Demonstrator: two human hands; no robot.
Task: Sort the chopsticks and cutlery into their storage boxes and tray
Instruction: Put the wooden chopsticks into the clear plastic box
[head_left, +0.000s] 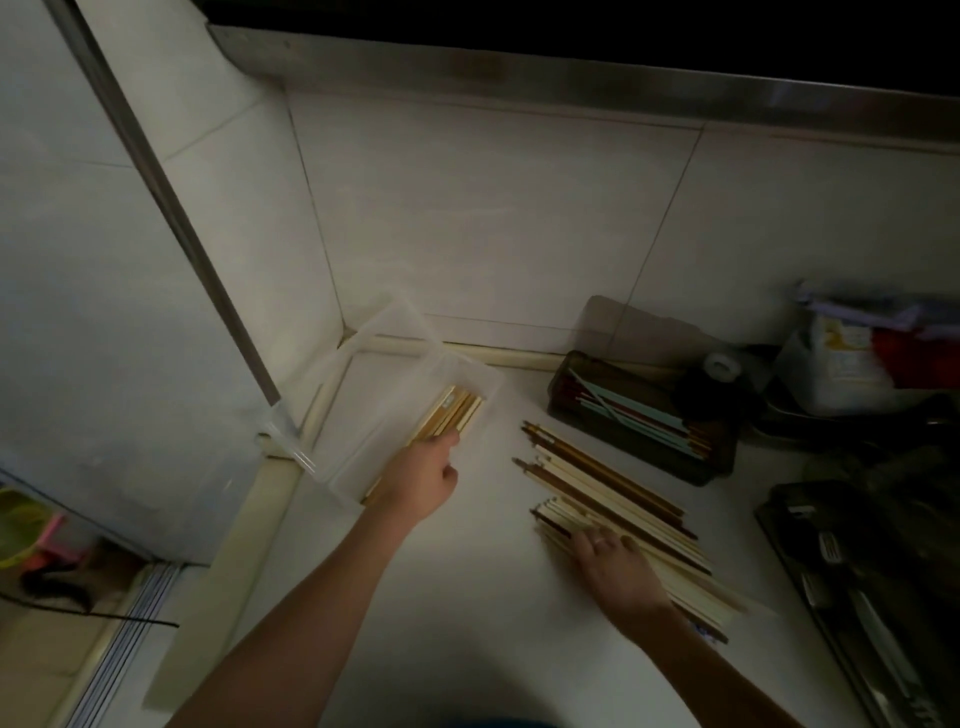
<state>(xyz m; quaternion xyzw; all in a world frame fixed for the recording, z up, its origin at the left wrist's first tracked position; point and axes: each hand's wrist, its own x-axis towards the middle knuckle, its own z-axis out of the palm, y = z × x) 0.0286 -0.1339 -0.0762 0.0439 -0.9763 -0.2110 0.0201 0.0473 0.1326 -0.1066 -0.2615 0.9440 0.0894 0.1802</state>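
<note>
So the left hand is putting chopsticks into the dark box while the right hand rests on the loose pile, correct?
Not quite. In the head view the left hand holds its chopsticks in the clear box by the corner, not the dark box, which sits further right. The right hand does rest on the loose pile.

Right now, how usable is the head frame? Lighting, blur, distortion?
Head view: dim, with heavy dark vignetting at the top and right, so the cutlery tray is murky. Wide-angle bending curves the wall edges. Left hand at the clear box and right hand on the loose chopsticks look soft, fingers unclear.
</note>
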